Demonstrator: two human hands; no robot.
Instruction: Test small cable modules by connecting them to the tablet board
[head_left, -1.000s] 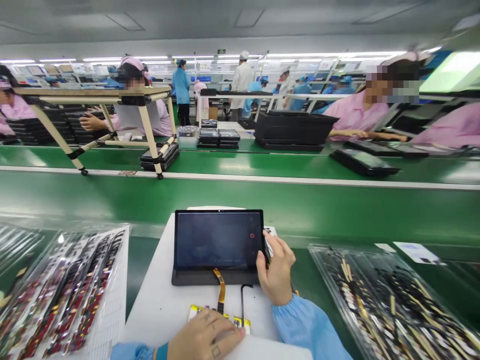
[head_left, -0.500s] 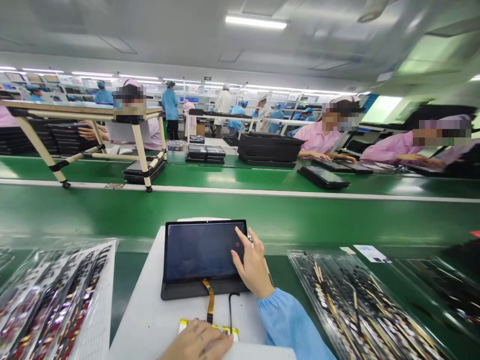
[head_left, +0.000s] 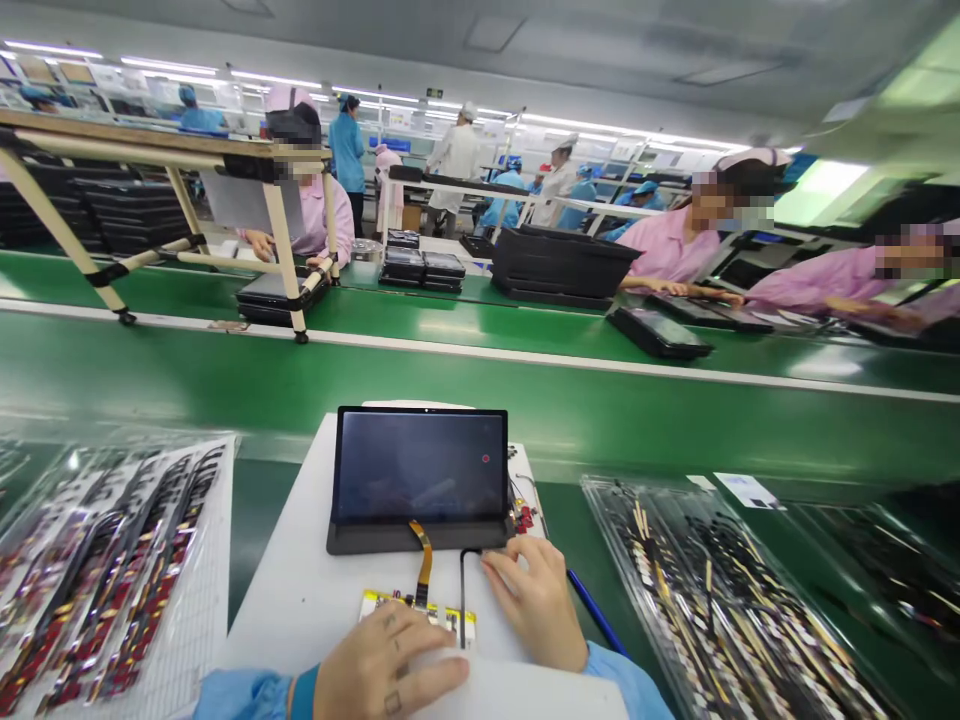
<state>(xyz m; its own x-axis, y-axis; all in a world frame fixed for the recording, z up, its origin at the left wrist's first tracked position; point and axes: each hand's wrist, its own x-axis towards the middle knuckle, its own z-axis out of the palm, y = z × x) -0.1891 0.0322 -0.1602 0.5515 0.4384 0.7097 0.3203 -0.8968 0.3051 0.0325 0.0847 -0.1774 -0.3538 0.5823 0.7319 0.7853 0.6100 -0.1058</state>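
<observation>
A tablet-like display (head_left: 421, 465) leans in a dark stand (head_left: 390, 540) on a white board (head_left: 289, 590); its screen is dark with a small red dot. An orange flex cable (head_left: 424, 560) runs down from it to a yellow-edged part (head_left: 371, 603). My left hand (head_left: 394, 655) lies over that part with fingers stretched out, beside a white block (head_left: 525, 690). My right hand (head_left: 536, 600) is at the stand's lower right corner, thumb and forefinger closed at the end of a thin black cable (head_left: 463, 595). The fingertips partly hide the cable end.
Plastic trays of small parts lie on the left (head_left: 127, 570) and right (head_left: 720, 590). A blue pen-like stick (head_left: 596, 610) is beside my right hand. Beyond the green bench (head_left: 420, 365) stand a pipe-frame rack (head_left: 281, 240), black bins (head_left: 562, 265) and co-workers in pink.
My right hand has left the screen and moved down to the black cable's end. My left hand stays over the yellow-edged part. The camera view has tilted and shifted.
</observation>
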